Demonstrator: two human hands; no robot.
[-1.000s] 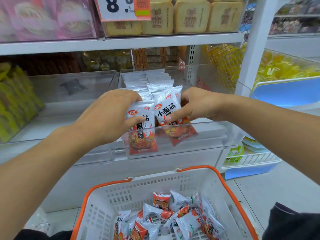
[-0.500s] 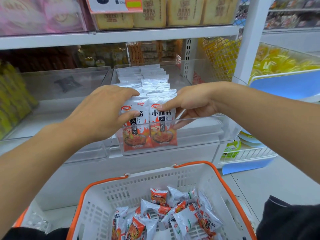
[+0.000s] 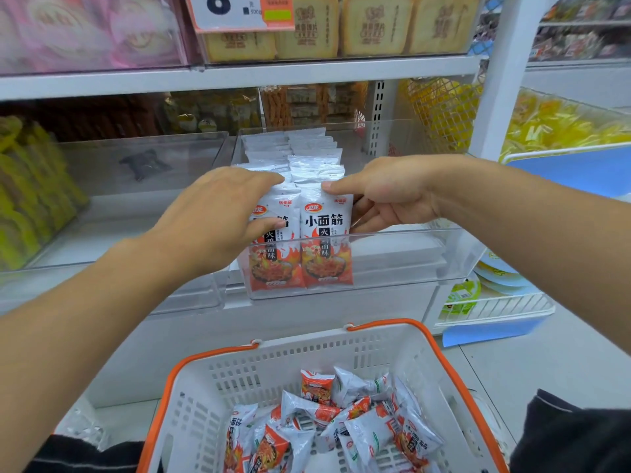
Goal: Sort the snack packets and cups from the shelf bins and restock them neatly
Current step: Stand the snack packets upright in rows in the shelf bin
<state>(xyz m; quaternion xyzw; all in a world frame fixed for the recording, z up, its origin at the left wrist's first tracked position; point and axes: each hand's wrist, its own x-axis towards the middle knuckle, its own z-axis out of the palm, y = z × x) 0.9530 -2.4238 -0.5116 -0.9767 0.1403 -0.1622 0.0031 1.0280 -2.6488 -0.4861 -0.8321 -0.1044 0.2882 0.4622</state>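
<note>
Right-hand front packet [image 3: 326, 240] now upright against the clear bin [image 3: 392, 264] front wall — left hand [image 3: 218, 220] and right hand [image 3: 386, 196] each pinching a front packet, squaring rows; next, likely fetch more from the basket [image 3: 239, 367].

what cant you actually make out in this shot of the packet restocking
Head view only:
- Left front packet: its label is partly covered by the left hand.
- Rows of packets behind: only the top edges show, so no count.
- Price sign: cut off by the top edge.
- Basket: its near end is cut off by the bottom edge.
- Right hand: fingertips hidden behind the right front packet.
</note>
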